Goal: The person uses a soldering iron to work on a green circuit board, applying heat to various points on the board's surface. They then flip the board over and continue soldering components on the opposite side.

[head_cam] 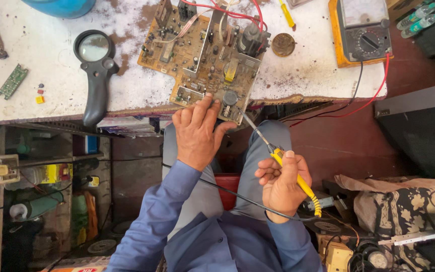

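Blue sleeves lie nearest the lens. Right hand is closed around a yellow-handled soldering iron, grasped at the handle, its metal tip directed at the near corner of the circuit board. Left hand is laid on that near edge, fingers pressing it down at the rim of the white workbench. Board judged light, rigid, fragile; best held by bare edges, clear of components. A black magnifier and a multimeter are noted nearby.
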